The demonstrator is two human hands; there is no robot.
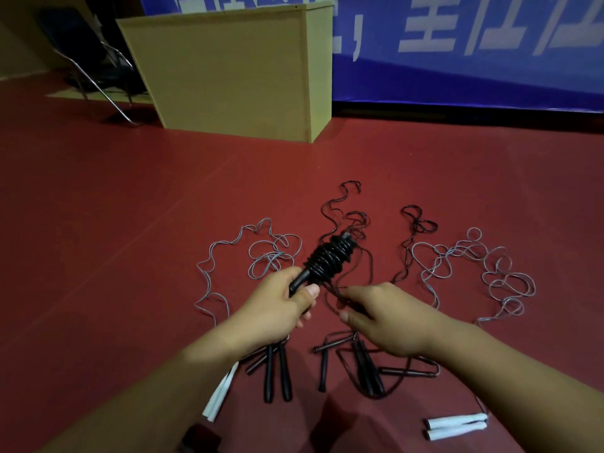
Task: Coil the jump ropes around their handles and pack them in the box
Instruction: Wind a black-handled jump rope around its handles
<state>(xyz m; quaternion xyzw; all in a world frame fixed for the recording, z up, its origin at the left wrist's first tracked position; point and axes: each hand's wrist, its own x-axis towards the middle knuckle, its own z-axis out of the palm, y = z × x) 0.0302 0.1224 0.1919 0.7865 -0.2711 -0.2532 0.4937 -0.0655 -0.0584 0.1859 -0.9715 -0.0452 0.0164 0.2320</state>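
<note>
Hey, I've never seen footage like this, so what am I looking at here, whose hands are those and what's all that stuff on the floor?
There is no machine: one camera worn on a person's head looks down at their own bare hands. The left hand grips black handles with black rope already wound around them. The right hand pinches the loose part of that rope. On the red floor lie uncoiled grey ropes, more black handles and white handles. A tan wooden box stands farther back.

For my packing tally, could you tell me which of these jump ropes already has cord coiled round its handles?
Only the black rope gripped in the left hand; the right hand pinches its loose cord. The others lie uncoiled on the floor.
</note>
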